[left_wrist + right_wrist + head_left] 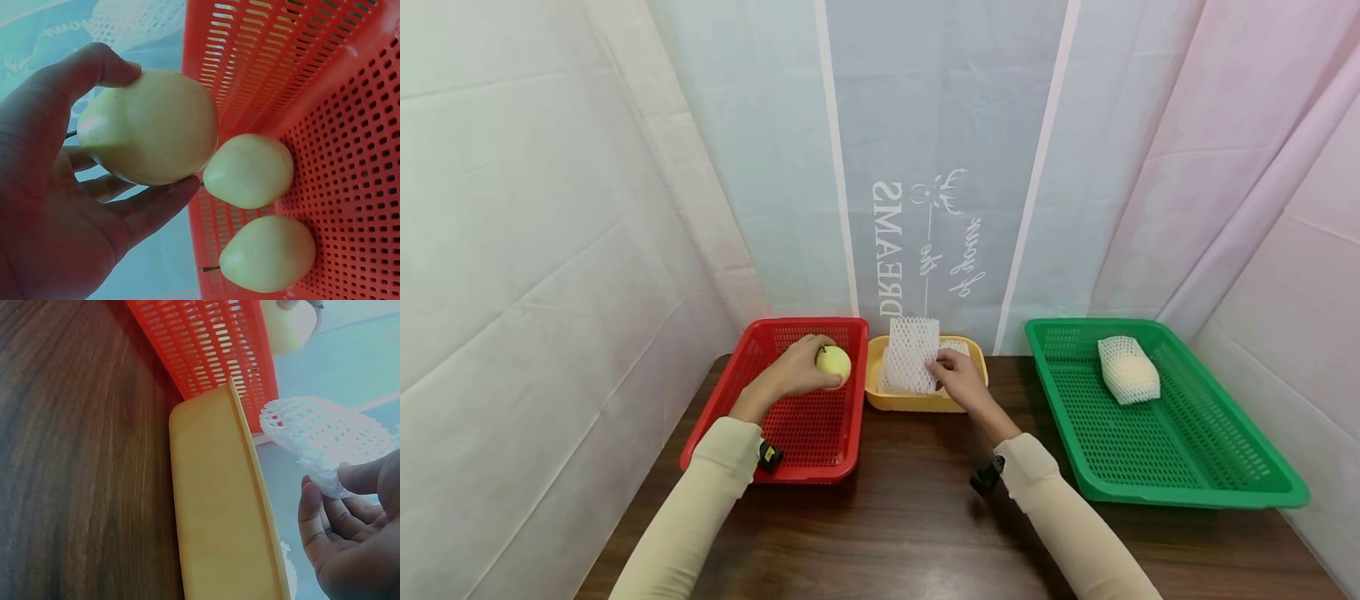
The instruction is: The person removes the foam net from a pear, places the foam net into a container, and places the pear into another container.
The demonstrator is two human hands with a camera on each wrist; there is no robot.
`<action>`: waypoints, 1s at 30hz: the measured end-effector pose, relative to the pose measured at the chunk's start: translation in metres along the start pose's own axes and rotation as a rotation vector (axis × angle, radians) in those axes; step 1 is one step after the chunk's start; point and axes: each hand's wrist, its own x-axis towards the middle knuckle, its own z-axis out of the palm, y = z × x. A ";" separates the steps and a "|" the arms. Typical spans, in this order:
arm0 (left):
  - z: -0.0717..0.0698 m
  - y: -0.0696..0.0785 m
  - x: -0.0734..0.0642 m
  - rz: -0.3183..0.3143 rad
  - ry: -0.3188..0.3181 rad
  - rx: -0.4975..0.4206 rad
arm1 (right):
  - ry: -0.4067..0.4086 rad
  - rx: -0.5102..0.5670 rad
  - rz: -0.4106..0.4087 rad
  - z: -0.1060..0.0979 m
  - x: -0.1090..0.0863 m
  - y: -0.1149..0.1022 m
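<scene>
My left hand (796, 367) grips a pale yellow-green pear (833, 365) above the red basket (856, 425). In the left wrist view, thumb and fingers curl around the pear's sides, its stem towards the palm. Two more pears (249, 170) lie in that basket. My right hand (964, 382) pinches the edge of a white foam net sleeve (913, 354) between thumb and fingers, above the yellow basket (917, 403). The right wrist view shows the sleeve's mouth (275, 419) facing the red basket side. The held pear and the sleeve are apart.
More white foam nets (955, 347) sit in the yellow basket. On the right stands a green basket (1075, 433) with a net-covered pale fruit (1129, 372) inside. All three baskets stand on a dark wooden table (910, 517), before a hanging cloth (955, 100).
</scene>
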 end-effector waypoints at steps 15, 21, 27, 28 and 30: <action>0.007 -0.007 0.010 0.004 -0.065 0.021 | -0.058 -0.019 0.069 0.000 0.013 0.008; 0.008 -0.008 0.012 -0.010 -0.090 0.029 | -0.062 -0.009 0.090 0.002 0.016 0.008; 0.008 -0.009 0.013 -0.033 -0.126 0.047 | -0.083 0.004 0.120 0.002 0.018 0.008; 0.009 -0.009 0.013 -0.031 -0.134 0.047 | -0.088 0.003 0.123 0.003 0.019 0.008; 0.009 -0.009 0.014 -0.028 -0.151 0.039 | -0.096 -0.003 0.130 0.004 0.020 0.009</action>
